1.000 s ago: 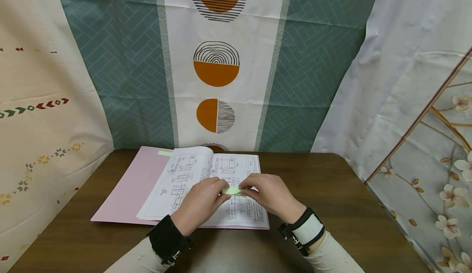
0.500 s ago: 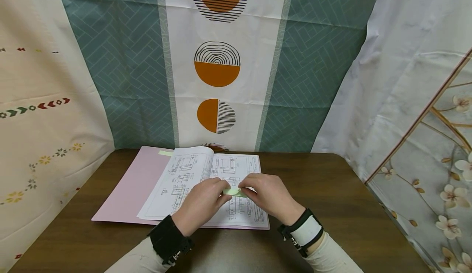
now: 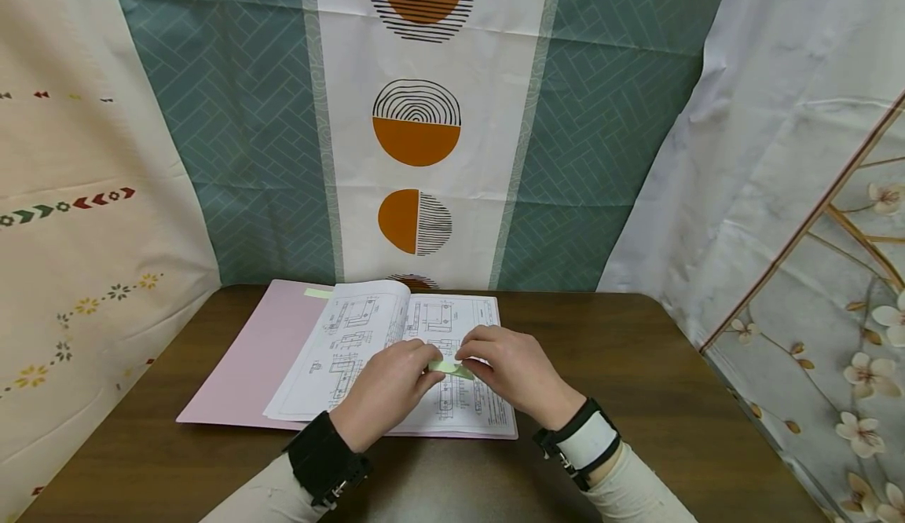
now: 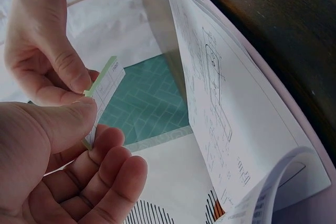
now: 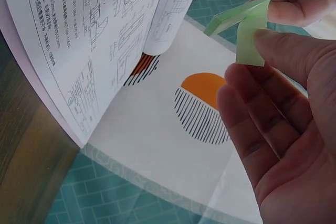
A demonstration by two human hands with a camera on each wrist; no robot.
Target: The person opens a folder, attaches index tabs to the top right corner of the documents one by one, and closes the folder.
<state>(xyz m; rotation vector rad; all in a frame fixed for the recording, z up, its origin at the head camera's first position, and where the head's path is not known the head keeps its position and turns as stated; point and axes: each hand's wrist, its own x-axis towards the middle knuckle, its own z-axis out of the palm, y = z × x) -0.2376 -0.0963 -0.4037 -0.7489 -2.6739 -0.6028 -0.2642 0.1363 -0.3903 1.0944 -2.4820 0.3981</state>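
Note:
Over the right page of an open booklet (image 3: 424,413), both hands meet at a small pad of light green sticky notes (image 3: 445,367). My left hand (image 3: 389,382) pinches the pad at one end between thumb and fingers. In the right wrist view, a single green sheet (image 5: 252,43) bends away from the pad (image 5: 231,17), joined to it near the left fingertips. My right hand (image 3: 512,362) pinches that sheet between thumb and index finger, its other fingers loosely bent. The left wrist view shows the pad's printed white underside (image 4: 107,87).
The booklet's pages carry technical drawings, and its pink cover (image 3: 247,374) lies spread to the left. A green sticky strip (image 3: 317,293) is on the cover's upper edge. The brown wooden table (image 3: 601,350) extends around it, with a patterned cloth (image 3: 594,138) hanging behind.
The right hand has risen slightly and lifted the top sheet away from the pad. The left hand keeps nearly the same place, and the booklet has not moved.

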